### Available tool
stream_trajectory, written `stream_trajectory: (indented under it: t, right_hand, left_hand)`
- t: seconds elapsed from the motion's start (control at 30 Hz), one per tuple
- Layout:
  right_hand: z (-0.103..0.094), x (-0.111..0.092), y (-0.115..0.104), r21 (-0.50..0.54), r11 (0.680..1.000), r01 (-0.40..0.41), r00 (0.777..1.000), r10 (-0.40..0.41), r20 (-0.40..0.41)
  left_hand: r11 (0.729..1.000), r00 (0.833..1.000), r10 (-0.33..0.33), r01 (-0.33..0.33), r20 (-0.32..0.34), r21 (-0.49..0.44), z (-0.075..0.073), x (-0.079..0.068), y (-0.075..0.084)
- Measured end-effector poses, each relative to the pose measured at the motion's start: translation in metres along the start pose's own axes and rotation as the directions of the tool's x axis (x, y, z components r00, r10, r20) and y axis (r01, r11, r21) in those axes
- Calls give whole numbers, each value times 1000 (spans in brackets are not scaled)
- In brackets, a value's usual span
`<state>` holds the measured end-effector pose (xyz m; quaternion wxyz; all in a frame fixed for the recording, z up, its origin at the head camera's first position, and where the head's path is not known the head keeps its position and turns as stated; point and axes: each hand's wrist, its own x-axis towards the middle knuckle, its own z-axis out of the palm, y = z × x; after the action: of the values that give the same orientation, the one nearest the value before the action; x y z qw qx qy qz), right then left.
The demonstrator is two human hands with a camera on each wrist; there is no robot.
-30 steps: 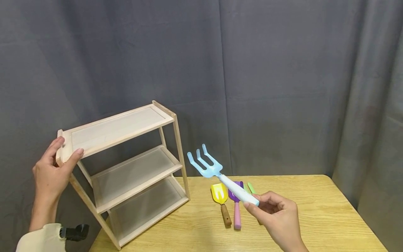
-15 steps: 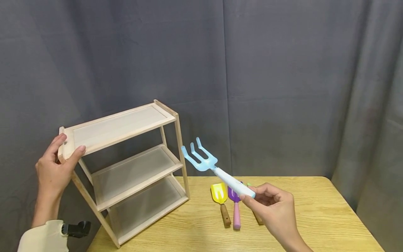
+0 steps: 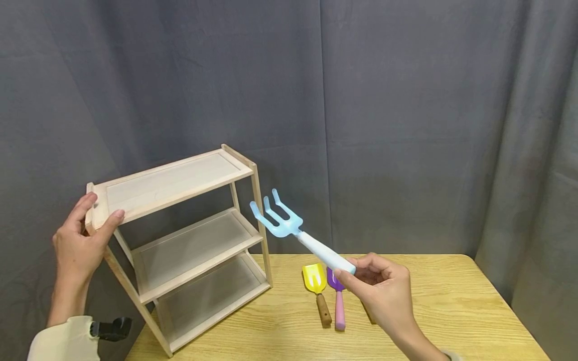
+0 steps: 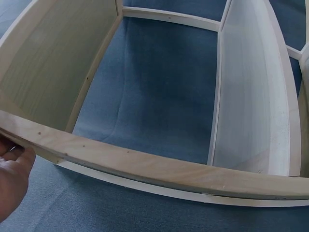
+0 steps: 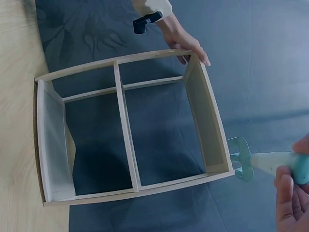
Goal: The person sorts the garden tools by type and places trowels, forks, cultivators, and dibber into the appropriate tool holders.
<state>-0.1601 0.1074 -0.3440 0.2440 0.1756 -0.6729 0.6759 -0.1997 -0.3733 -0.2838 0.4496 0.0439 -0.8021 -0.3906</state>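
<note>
My left hand (image 3: 79, 250) grips the upper left corner of a three-tier wooden shelf (image 3: 173, 183), thumb over its front edge. In the left wrist view, part of that hand (image 4: 12, 181) shows against the frame. My right hand (image 3: 384, 288) pinches the handle end of a light blue garden hand fork (image 3: 285, 227), held above the table with its tines up and to the left. In the right wrist view the head of the fork (image 5: 245, 159) appears beside the shelf's top corner; whether they touch I cannot tell.
A yellow toy shovel (image 3: 313, 278) with a brown handle lies on the wooden table (image 3: 451, 301). Beside it is a purple shovel (image 3: 340, 306) with a pink handle. My right hand mostly hides another tool (image 3: 368, 313). A grey curtain (image 3: 406, 125) hangs behind.
My right hand has carried the hand fork leftward and slightly up, closer to the shelf's right side. My left hand and the shelf have stayed nearly still.
</note>
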Motion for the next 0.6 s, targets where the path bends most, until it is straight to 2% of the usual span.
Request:
stream_trajectory:
  t: [0.37, 0.6]
  right_hand:
    - [11, 12, -5, 21, 1000, 12, 998, -13, 59]
    - [15, 23, -9, 6, 999, 44, 998, -44, 49]
  left_hand:
    - [1000, 1000, -4, 4, 2, 14, 4, 0, 0]
    - [999, 998, -47, 47, 36, 7, 7, 1, 2]
